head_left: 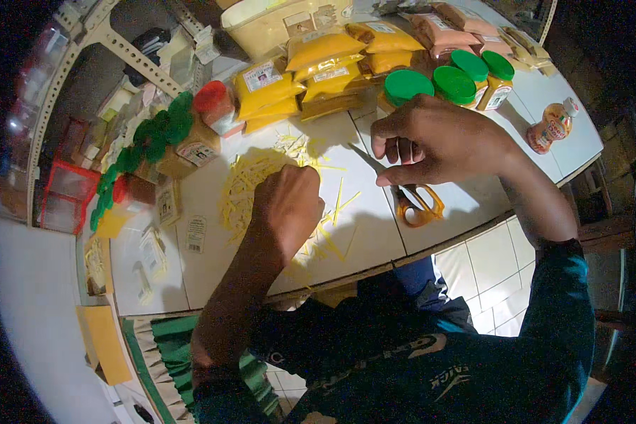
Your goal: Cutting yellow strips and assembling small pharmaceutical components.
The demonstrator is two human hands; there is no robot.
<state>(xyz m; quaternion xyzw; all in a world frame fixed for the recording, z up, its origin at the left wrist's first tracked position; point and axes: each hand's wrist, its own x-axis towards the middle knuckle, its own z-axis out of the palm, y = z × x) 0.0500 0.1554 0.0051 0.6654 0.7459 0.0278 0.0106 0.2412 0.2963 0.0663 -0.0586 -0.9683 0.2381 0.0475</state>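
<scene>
**Hand positions at the yellow strips (251,173)**

Clock centre: strips, loose on the white table (371,230). The left hand (290,205) is over them, fingers curled under; whether it pinches any cannot be told. The right hand (438,138), at 2 o'clock, has bent fingers, thumb parted from them. Scissors (404,209) lie at 3, handles toward the near edge (431,245). Working room: table surface at 4, running to that edge. Jars (191,152) bound the space at 10, yellow packs (325,51) from 12 to 1.

Fingertips of left hand (288,206) hidden, scissors (415,215) partly covered, packet labels (261,76) blurred
</scene>
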